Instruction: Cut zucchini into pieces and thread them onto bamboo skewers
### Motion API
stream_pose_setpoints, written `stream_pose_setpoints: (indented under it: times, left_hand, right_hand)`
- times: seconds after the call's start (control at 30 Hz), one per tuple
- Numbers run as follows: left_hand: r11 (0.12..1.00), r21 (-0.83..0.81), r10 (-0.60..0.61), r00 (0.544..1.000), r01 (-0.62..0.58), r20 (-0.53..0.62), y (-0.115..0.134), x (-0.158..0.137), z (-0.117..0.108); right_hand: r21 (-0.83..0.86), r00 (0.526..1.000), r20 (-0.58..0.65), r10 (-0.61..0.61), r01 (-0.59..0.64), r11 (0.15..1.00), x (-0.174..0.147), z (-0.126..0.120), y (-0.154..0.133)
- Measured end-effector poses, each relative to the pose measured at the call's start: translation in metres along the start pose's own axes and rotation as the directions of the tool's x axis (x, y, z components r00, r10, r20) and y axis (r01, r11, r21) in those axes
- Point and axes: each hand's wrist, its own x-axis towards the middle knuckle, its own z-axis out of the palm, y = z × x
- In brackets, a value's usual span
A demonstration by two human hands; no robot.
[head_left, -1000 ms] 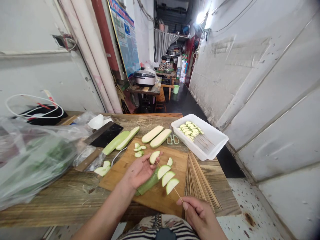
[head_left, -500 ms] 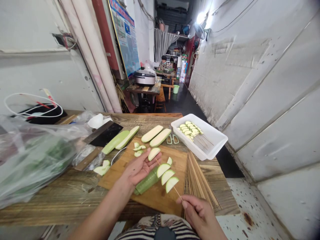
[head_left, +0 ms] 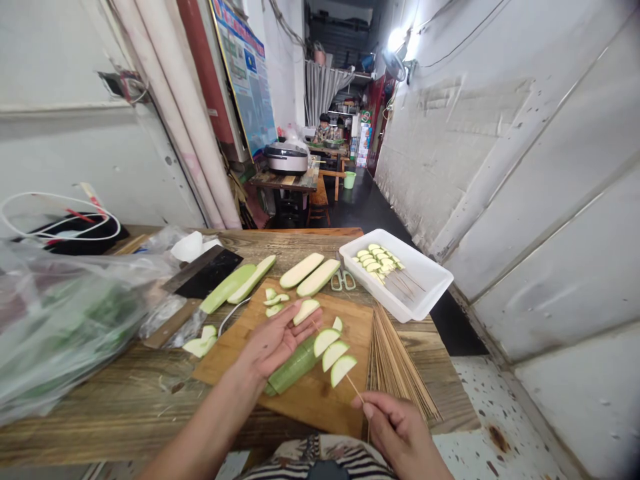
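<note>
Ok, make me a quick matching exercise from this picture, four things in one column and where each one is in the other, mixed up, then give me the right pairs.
Things:
1. bamboo skewer
2. loose slice
3. scissors
4. finished skewers

Places:
A. inside the white tray
B. at the fingertips of the left hand
C. on the wooden table, between the cutting board and the tray
D. pinched in the right hand, with three slices threaded on it

Pairs: 1-D, 2-B, 3-C, 4-A
</note>
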Motion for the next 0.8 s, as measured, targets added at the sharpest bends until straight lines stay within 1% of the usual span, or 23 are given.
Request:
stream_pose_setpoints:
  times: [0.2,0.37,0.57,0.8]
  left_hand:
    - [1.000,-0.003,-0.017,1.000,0.016,-0.026,-0.0015,-0.0050,0.0047]
    - [1.000,-0.018,-0.024,1.000,0.023,-0.019,-0.0015,-0.0076,0.0066]
    - [1.000,-0.018,-0.006,1.000,0.006,-0.005,-0.0030,-0.0054,0.0040]
    - [0.999,-0.051,-0.018,0.999,0.016,-0.033,-0.0020,-0.0075,0.0068]
  right_hand:
    - [0.014,1.000,0.017,-0.004,0.003,1.000,0.0012,0.0002,0.0003]
    - [-0.015,0.999,0.044,-0.008,0.009,1.000,0.0018,-0.0015,0.0025]
    - [0.004,0.999,0.033,-0.006,0.006,1.000,0.0020,-0.0014,0.0065]
    - [0.002,0.999,0.044,-0.011,0.011,1.000,0.0014,-0.0016,0.0083]
